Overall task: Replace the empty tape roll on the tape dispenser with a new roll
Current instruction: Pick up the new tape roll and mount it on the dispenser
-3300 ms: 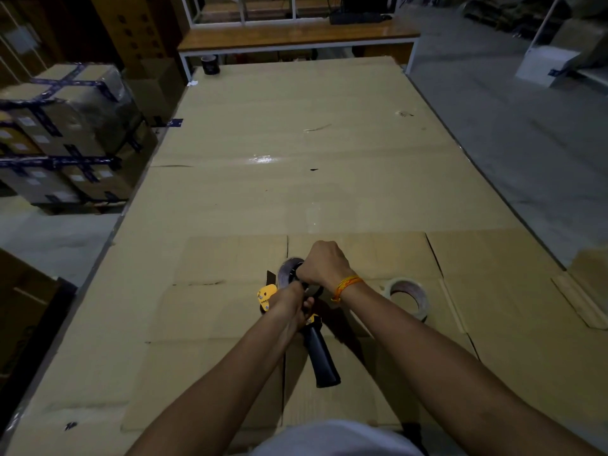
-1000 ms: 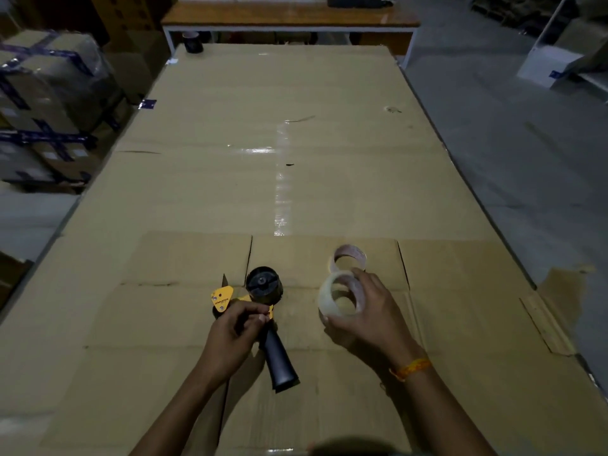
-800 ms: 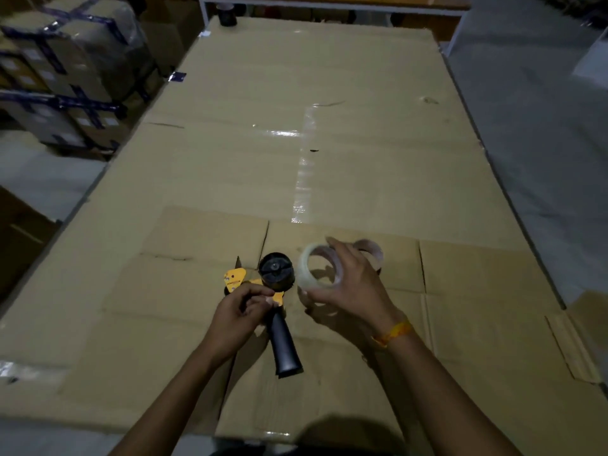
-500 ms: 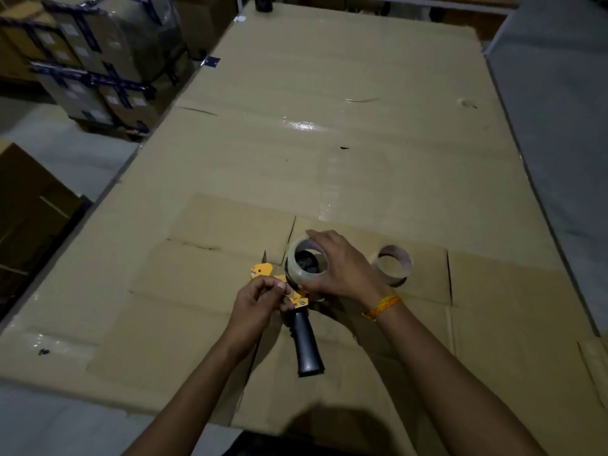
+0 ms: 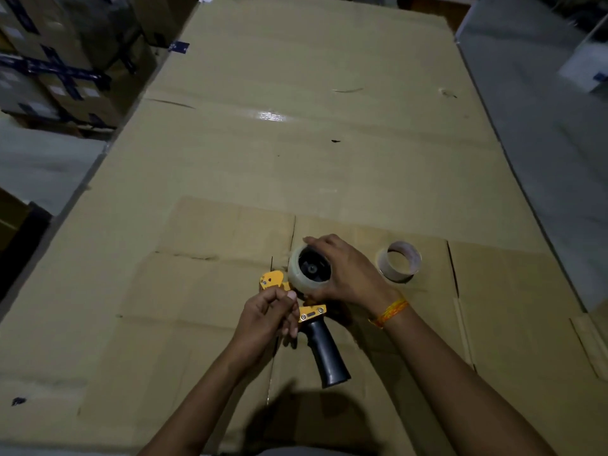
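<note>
Both of your hands are on the tape dispenser: your left hand grips its yellow frame, your right hand clasps the new roll seated on the hub. Just right of that hand, the empty roll rests on the tabletop.

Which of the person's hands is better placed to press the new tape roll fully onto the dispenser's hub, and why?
Right. The right hand already cups the new tape roll over the black hub, while the left hand steadies the dispenser by its yellow frame.
</note>
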`<action>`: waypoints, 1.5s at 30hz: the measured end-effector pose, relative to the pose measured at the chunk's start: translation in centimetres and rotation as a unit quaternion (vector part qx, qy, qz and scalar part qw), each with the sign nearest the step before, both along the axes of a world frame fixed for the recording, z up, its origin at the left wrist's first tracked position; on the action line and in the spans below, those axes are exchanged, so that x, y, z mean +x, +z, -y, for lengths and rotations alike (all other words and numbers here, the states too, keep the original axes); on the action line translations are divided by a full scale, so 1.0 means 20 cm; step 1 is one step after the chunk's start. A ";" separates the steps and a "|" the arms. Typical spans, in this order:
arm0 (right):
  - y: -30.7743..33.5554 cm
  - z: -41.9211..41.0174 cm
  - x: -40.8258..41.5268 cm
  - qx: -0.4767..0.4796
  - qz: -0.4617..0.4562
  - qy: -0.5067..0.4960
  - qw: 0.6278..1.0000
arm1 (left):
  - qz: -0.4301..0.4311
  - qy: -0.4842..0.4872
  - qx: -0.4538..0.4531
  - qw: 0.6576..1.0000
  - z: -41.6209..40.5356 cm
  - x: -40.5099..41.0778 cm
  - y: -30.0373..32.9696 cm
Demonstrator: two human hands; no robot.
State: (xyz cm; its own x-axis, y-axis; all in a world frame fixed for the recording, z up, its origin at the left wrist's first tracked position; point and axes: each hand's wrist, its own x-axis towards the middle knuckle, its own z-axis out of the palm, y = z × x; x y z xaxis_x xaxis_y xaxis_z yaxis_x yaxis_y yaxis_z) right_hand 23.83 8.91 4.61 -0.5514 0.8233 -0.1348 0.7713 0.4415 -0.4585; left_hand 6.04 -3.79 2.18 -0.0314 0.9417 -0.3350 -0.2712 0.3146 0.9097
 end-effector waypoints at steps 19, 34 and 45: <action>-0.17 -0.04 0.00 -0.031 0.058 0.044 0.997 | -0.044 -0.050 0.027 0.997 0.04 -0.05 -0.02; -0.15 0.41 -0.08 0.014 -0.065 0.080 0.995 | -0.051 0.120 -0.041 0.991 0.15 -0.18 -0.23; -0.20 0.39 -0.05 -0.026 -0.129 0.107 0.986 | -0.163 0.094 -0.025 0.982 0.19 -0.19 -0.23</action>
